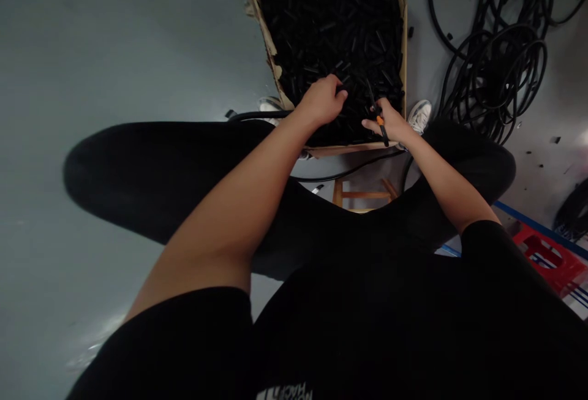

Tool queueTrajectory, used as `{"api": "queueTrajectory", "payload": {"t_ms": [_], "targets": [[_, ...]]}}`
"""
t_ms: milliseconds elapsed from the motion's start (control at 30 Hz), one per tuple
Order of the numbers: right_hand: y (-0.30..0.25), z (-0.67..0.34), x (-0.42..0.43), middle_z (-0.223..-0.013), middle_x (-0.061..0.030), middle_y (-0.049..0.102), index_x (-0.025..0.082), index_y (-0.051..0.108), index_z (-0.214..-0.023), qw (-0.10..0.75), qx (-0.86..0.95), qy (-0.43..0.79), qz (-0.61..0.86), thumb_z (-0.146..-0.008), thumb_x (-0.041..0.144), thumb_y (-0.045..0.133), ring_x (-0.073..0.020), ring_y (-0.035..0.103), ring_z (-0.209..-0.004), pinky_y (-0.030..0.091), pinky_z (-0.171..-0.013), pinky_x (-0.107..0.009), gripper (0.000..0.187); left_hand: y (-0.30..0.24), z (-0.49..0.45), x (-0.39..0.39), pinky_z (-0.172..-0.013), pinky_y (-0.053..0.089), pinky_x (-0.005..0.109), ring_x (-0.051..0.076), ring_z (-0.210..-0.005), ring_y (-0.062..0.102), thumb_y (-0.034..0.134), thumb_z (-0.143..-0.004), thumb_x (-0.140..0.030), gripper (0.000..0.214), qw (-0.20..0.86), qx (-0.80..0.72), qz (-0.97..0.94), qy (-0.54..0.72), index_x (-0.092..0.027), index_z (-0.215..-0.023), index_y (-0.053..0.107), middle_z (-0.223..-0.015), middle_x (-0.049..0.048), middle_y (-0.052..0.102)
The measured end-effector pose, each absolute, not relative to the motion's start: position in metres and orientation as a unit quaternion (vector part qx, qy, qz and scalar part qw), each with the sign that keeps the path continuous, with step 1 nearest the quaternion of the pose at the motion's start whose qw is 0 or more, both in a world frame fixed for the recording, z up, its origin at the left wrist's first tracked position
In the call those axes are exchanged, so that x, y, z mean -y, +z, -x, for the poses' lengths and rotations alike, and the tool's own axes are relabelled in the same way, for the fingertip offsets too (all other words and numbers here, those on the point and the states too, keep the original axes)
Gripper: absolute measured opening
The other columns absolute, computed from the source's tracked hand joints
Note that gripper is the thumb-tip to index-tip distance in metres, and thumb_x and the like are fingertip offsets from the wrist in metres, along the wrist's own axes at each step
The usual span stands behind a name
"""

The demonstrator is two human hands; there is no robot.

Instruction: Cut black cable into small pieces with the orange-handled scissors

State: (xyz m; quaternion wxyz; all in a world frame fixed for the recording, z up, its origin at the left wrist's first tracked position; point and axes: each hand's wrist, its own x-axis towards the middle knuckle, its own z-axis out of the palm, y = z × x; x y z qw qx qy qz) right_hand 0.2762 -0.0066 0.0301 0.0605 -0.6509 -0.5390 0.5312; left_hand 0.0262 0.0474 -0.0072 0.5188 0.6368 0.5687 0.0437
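Observation:
A cardboard box [337, 150] stands between my feet, filled with short cut pieces of black tube [331, 26]. Over its near left part, my left hand [321, 101] is closed in a pinch. A dark bit, seemingly a black tube piece [340, 88], shows between thumb and fingers. My right hand [389, 121] is over the near right corner, wrapped round scissors [379, 119] with black and orange handles. Their dark blades point away from me over the pieces, and whether they are spread is hard to make out. A gap separates the two hands.
Long black tubing [493, 75] lies in loose coils on the floor at the right, with stray cut pieces around it. One black tube [340, 174] runs past the box's near side. A wooden stool [365, 195] shows between my legs, and a red plastic stool [546, 259] stands at right.

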Motion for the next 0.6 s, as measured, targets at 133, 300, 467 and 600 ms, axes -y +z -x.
{"api": "queueTrajectory", "payload": {"t_ms": [133, 300, 467, 600], "targets": [[0.031, -0.274, 0.006, -0.105, -0.002, 0.067, 0.025, 0.062, -0.129, 0.018, 0.544, 0.493, 0.679, -0.096, 0.045, 0.103, -0.0256, 0.072, -0.103, 0.069, -0.101, -0.042, 0.056, -0.011, -0.03, -0.047, -0.145, 0.05, 0.057, 0.044, -0.164, 0.069, 0.071, -0.117, -0.044, 0.054, 0.532, -0.566, -0.626, 0.064, -0.02, -0.165, 0.07, -0.158, 0.0213, 0.081], [0.025, -0.271, 0.01, -0.101, 0.0001, 0.065, 0.026, 0.059, -0.121, 0.023, 0.529, 0.516, 0.673, -0.091, 0.057, 0.108, -0.0245, 0.07, -0.101, 0.069, -0.097, -0.042, 0.065, -0.006, -0.031, -0.045, -0.144, 0.052, 0.058, 0.044, -0.16, 0.071, 0.076, -0.111, -0.036, 0.055, 0.528, -0.581, -0.614, 0.079, -0.02, -0.163, 0.069, -0.154, 0.0204, 0.081], [0.022, -0.265, 0.014, -0.1, 0.0018, 0.063, 0.03, 0.053, -0.119, 0.075, 0.452, 0.589, 0.666, -0.097, 0.067, 0.104, -0.0208, 0.07, -0.09, 0.066, -0.078, -0.035, 0.067, 0.001, -0.032, -0.044, -0.139, 0.057, 0.055, 0.042, -0.155, 0.074, 0.078, -0.104, -0.03, 0.056, 0.534, -0.56, -0.629, 0.077, -0.019, -0.159, 0.073, -0.152, 0.0195, 0.082], [0.027, -0.261, 0.012, -0.099, 0.0024, 0.064, 0.03, 0.049, -0.114, 0.104, 0.408, 0.616, 0.666, -0.099, 0.075, 0.102, -0.0183, 0.072, -0.086, 0.064, -0.07, -0.03, 0.071, 0.008, -0.034, -0.044, -0.135, 0.058, 0.053, 0.04, -0.148, 0.076, 0.078, -0.105, -0.031, 0.05, 0.545, -0.534, -0.642, 0.084, -0.02, -0.154, 0.076, -0.144, 0.0167, 0.085]]}}
